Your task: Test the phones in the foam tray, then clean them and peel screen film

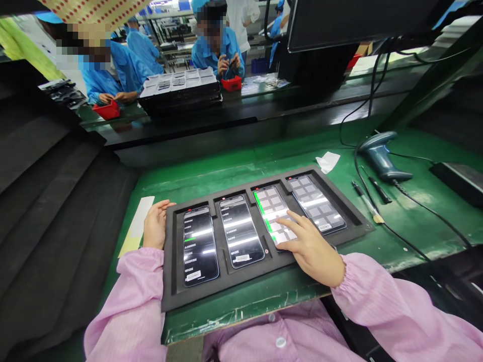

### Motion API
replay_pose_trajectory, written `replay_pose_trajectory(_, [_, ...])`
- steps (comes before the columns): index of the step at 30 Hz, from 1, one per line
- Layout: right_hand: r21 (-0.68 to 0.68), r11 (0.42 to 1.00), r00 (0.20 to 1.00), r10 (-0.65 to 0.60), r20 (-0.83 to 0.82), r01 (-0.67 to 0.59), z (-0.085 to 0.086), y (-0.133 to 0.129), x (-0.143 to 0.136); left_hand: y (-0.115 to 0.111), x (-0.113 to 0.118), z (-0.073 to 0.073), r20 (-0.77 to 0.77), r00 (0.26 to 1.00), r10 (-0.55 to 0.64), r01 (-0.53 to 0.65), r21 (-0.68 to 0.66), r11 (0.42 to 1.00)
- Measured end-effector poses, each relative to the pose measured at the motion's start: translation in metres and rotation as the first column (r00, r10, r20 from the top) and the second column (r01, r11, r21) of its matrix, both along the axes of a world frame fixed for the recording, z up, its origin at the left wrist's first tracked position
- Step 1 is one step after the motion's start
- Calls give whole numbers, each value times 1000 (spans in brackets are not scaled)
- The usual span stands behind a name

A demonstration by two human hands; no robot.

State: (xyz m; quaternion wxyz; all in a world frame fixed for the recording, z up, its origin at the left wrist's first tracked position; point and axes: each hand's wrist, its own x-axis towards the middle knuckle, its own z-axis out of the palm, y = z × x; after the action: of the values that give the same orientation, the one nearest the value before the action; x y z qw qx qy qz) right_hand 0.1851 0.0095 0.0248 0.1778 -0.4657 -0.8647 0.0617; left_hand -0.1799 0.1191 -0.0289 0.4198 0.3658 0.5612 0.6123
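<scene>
A black foam tray (222, 280) lies in front of me, with several smartphones in its slots. My left hand (155, 226) is closed round the tray's left edge, its fingers partly hidden. Over the phone second from the right (269, 201), my right hand (309, 246) is open, fingers spread and fingertips at the screen. That screen shows pale blocks and a green strip down its left side. The rightmost phone (315, 201) shows grey blocks. Text lists on dark screens fill the leftmost phone (200, 251) and the phone beside it (241, 231).
On the green bench (418, 201) lie a barcode scanner (383, 156) with its cable, pens (364, 198) and a white scrap (328, 162). Black foam sheets (49, 216) stand at left. A monitor (362, 22) hangs above. Co-workers in blue (221, 50) sit across, near red bins (231, 83).
</scene>
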Motion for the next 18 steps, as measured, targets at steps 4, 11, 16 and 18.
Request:
replay_pose_trajectory(4, [7, 1000, 1000, 7, -3, -7, 0, -3, 2, 1, 0, 0, 1, 1000, 7, -7, -18, 1000])
replay_pose_trajectory(11, [6, 1000, 1000, -14, -9, 14, -1, -6, 2, 0, 0, 1, -18, 1000, 7, -8, -26, 1000])
replay_pose_trajectory(16, [15, 999, 999, -46, 3, 46, -1, -6, 3, 1, 1, 1, -19, 1000, 7, -8, -26, 1000])
replay_pose_trajectory(18, [20, 998, 998, -64, 6, 64, -1, -6, 6, 1, 1, 1, -15, 1000, 13, -14, -29, 999])
